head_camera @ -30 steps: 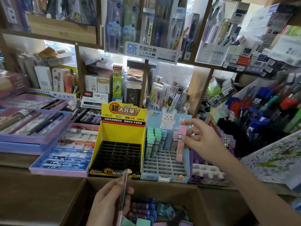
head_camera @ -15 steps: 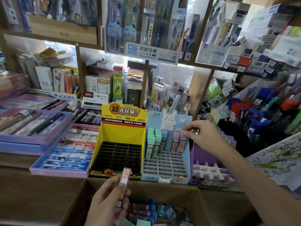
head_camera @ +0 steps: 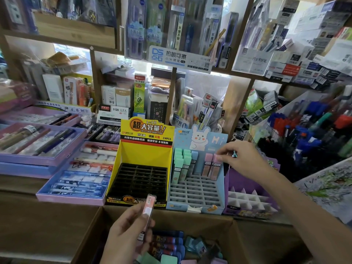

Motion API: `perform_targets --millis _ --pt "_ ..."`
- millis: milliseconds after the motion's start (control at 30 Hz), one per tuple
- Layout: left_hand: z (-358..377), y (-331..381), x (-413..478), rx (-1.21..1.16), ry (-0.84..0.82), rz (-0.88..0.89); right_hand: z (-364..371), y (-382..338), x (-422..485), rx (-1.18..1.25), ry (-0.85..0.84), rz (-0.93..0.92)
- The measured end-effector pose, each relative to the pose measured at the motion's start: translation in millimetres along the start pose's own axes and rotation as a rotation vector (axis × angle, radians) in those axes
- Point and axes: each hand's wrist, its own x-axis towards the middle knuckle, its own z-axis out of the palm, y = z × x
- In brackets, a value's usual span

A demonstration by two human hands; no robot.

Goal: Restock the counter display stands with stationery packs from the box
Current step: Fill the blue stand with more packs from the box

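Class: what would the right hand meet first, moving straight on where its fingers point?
Likely the rightmost pink pack in the blue stand; the right hand is almost on its top.

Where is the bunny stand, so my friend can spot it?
On the wooden counter, three display stands sit side by side. It is the middle, light blue stand, between the yellow stand and the purple stand. Only it has a white bunny on top and pastel packs inside.

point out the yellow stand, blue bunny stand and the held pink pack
yellow stand (head_camera: 144,155): head view, bare yellow back wall
blue bunny stand (head_camera: 199,139): head view, bunny on its header card
held pink pack (head_camera: 149,207): head view, pale label mid-body
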Motion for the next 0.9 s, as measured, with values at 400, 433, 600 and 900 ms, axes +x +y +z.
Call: perform_targets --millis 400,433,600,900 --pt "-1 -2 1 0.019 -0.007 0.029 4 -4 -1 0.012 0.065 -0.006" --pt "-1 -2 2 0.018 -0.008 0.028 4 -4 -1 0.010 0.073 -0.008" --pt "-1 -3 2 0.020 -0.005 0.032 6 -1 -3 -0.008 0.089 -0.013" --pt "-2 -8 3 0.041 -0.010 0.033 11 6 -1 -0.149 0.022 -0.050"
